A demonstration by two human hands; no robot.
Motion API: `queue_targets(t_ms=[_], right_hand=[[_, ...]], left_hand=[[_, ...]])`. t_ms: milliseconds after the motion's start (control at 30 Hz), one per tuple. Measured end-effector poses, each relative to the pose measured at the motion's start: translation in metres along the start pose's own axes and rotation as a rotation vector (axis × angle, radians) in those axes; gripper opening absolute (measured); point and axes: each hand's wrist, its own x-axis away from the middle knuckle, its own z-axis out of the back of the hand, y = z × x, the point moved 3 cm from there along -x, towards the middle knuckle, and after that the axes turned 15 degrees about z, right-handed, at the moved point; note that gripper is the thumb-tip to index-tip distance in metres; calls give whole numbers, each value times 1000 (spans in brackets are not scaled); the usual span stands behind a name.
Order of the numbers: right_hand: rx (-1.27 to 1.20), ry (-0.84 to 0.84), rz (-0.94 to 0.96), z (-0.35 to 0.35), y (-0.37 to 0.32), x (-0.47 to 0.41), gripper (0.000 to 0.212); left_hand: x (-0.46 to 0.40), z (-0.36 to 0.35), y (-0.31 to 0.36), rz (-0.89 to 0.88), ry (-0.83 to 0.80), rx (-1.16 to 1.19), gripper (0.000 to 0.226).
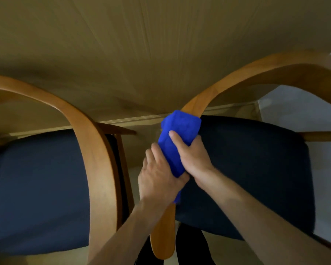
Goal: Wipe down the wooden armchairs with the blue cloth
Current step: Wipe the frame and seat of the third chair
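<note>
Two wooden armchairs with dark blue seat cushions stand side by side against a wall. The blue cloth (177, 138) is wrapped over the left armrest (163, 238) of the right armchair (256, 169). My left hand (158, 178) grips the cloth from the left side. From the right, my right hand (191, 155) holds the cloth, thumb laid across its top. The armrest under the cloth is hidden. The left armchair (96, 153) shows its curved right arm close beside my left forearm.
A beige wall (141, 44) rises right behind both chairs, with a pale skirting board (138, 119) at its foot. A narrow gap of floor lies between the two chairs. Pale floor shows at the far right.
</note>
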Motion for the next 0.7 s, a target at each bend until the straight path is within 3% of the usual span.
queue_targets(t_ms=[133, 333, 700], right_hand=[[63, -110, 9, -11, 26, 33, 57], [98, -277, 0, -17, 51, 80, 71], [87, -277, 48, -25, 81, 150, 52]], left_hand=[[40, -8, -35, 100, -43, 21, 106], [97, -11, -66, 210, -104, 66, 107], [159, -33, -106, 212, -172, 237, 98]])
